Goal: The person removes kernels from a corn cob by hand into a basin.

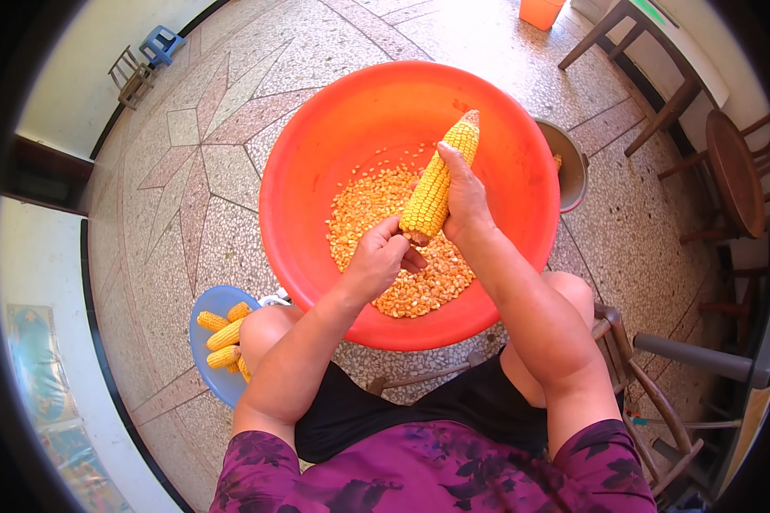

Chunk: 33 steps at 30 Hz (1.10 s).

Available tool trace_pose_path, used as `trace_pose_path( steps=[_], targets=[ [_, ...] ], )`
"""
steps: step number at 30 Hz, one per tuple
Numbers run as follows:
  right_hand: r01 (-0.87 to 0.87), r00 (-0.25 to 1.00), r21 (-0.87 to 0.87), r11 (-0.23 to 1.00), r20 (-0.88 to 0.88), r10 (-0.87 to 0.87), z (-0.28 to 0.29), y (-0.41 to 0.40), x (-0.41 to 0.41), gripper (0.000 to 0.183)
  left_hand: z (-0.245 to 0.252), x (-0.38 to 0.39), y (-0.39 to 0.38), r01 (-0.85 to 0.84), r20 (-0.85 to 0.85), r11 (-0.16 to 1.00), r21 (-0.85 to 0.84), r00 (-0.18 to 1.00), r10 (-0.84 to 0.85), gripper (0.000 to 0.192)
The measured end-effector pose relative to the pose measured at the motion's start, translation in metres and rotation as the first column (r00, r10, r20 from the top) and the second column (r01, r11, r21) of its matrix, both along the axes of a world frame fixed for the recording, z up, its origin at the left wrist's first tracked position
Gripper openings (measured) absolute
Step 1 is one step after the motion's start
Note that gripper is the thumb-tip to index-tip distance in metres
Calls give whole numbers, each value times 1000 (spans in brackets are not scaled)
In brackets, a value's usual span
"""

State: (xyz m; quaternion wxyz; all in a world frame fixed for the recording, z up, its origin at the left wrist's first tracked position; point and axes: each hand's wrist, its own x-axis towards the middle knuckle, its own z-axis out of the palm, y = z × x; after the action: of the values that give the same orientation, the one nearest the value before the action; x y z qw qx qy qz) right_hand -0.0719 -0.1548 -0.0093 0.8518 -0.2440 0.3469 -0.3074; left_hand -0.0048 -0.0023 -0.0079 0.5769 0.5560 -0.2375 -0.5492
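Observation:
A large red plastic basin [308,160] stands before my knees, with loose yellow corn kernels [372,199] spread over its bottom. Above them, my right hand [467,195] grips a corn cob [436,186] full of kernels, its tip pointing up and to the right. My left hand [382,253] is at the cob's lower, stem end, thumb and forefinger against it and the other fingers curled. Whether those fingers pinch a part of the cob cannot be told.
A blue basin [200,346] with several corn cobs [226,335] stands by my left knee. Behind the red basin's right side is a bucket [574,170]. Wooden chairs [735,173] and a table [677,48] stand at right; small stools [160,45] are at the far left wall.

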Motion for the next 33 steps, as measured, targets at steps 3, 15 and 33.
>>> trace_pose_path(
  steps=[3, 15, 33],
  targets=[
    [13, 1000, -13, 1000, 21, -13, 0, 0, 1, 35, 3, 2, 2, -5, -45, 999, -34, 999, 3, 25],
    [-55, 997, 18, 998, 54, 54, 6, -3, -4, 42, 10, 7, 1, 30, -181, 997, -72, 982, -43, 32],
    [-55, 998, -11, 998, 43, 55, 5, 0, -2, 42, 9, 2, 4, 27, -53, 1000, 1, 998, -27, 25]
  ],
)
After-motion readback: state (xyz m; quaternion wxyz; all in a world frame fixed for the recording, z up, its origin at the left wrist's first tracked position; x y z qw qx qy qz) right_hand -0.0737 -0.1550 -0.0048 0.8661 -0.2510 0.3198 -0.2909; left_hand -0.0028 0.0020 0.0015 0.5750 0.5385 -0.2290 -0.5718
